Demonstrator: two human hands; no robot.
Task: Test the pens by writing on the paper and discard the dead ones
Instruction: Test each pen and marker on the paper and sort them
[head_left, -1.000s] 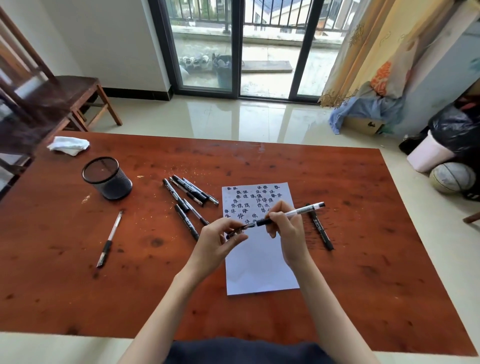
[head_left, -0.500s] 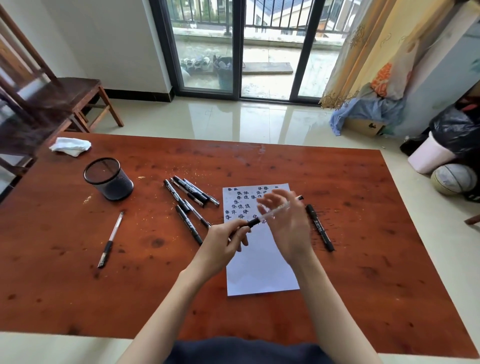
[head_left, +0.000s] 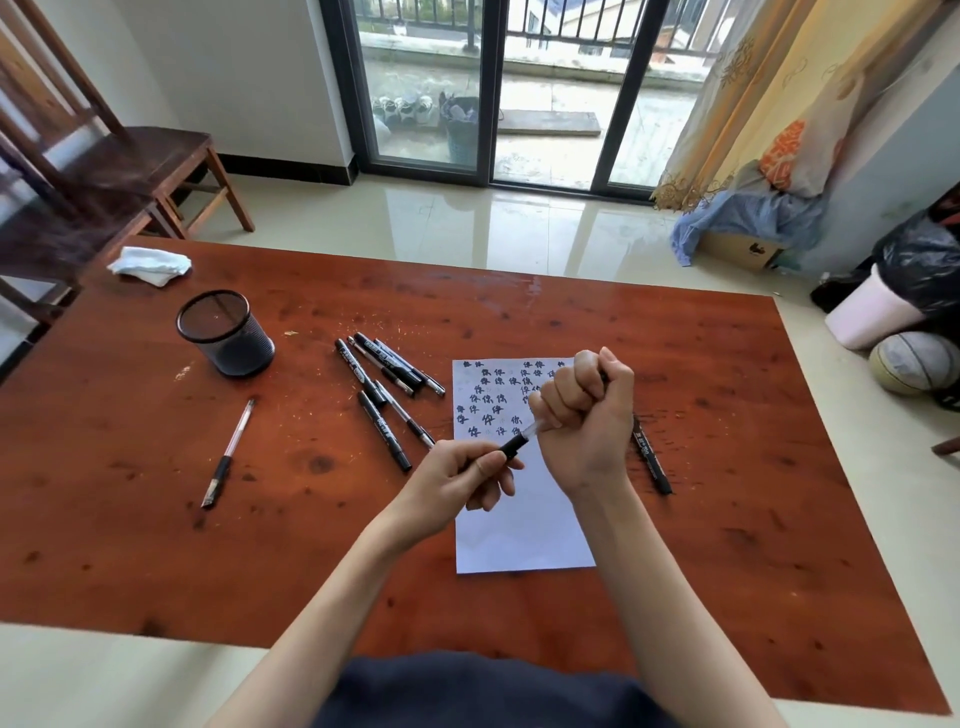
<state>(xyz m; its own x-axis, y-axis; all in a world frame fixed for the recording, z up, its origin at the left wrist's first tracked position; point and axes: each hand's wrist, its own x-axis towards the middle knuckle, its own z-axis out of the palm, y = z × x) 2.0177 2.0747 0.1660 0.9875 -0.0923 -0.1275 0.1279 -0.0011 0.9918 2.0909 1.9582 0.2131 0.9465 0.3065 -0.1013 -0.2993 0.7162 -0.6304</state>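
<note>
Both hands share one pen (head_left: 521, 439) above the paper (head_left: 524, 525): my right hand (head_left: 587, 415) fists its clear barrel, my left hand (head_left: 462, 483) pinches the black end, probably pulling the cap to test it.

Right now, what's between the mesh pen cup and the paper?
Head view: a cluster of black pens lies on the table between the mesh cup and the paper.

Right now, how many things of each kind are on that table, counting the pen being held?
Pens: 9, namely 1 held pen, a cluster of 6, 1 lone pen at left, 1 right-side pen
Paper sheet: 1
Mesh cup: 1
White cloth: 1
Total: 12
</note>
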